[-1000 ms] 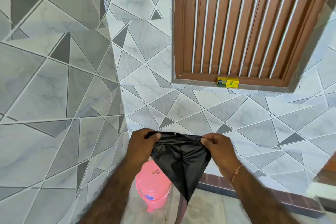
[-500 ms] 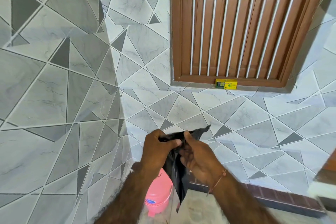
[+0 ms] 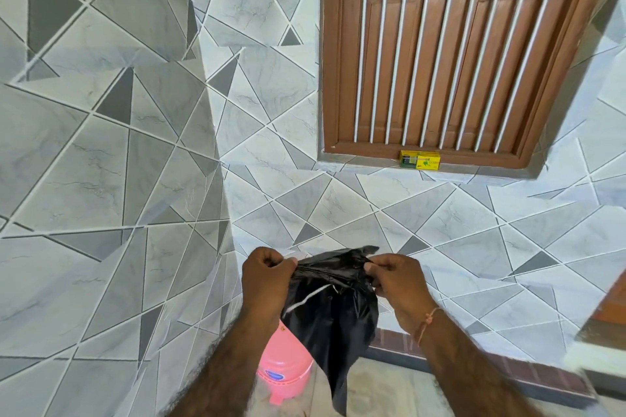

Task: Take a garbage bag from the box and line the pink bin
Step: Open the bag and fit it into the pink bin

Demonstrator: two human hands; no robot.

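A black garbage bag [image 3: 333, 318] hangs in front of me, crumpled at the top and tapering to a point below. My left hand [image 3: 267, 278] pinches its top edge on the left. My right hand [image 3: 394, 281] pinches the top edge on the right, a short way from the left hand. The pink bin [image 3: 284, 371] stands on the floor below the bag, by the tiled corner; my left forearm and the bag hide part of it. The yellow box [image 3: 420, 159] lies on the window sill, far above both hands.
Grey patterned tiles cover the walls, which meet in a corner at the left. A brown wooden window [image 3: 450, 54] with white bars is set in the far wall. A dark brick kerb [image 3: 393, 342] runs along the floor to the right of the bin.
Both hands came together at the bag's top half a second ago and have since drawn apart again. The bag's top is now spread between them. The view has shifted slightly.
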